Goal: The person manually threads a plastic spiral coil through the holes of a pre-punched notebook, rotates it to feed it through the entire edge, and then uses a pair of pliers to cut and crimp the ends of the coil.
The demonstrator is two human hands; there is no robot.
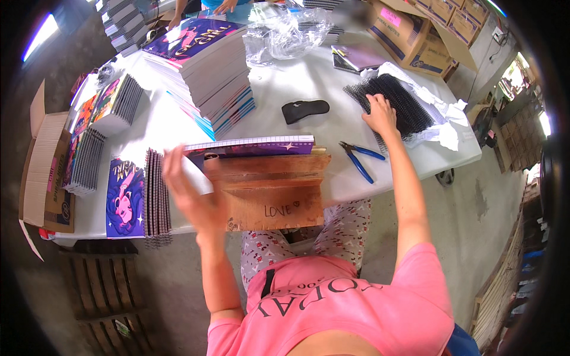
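A wooden jig [270, 190] stands at the table [297, 83] edge before me, a notebook [252, 145] on it. Pliers [359, 157] lie right of it, spiral coils [395, 104] behind them under my right hand [380, 114]; 1 tall notebook stack [208, 71] sits behind left.

White table [297, 83] is loaded edge to edge. A tall stack of notebook blocks [208, 71] is set left of centre; spiral-bound notebooks [119, 104] are laid along the left edge, more at the near-left corner [139, 199]. A wooden jig [267, 187] is placed at the near edge, with a purple-covered notebook [252, 146] just behind it. Blue-handled pliers [359, 159] and a black pad [304, 110] are seen mid-table. Black spiral coils [401, 101] on white wrapping paper [442, 121] are at the right; crumpled clear plastic [285, 32] and a cardboard box [415, 32] are at the far side.
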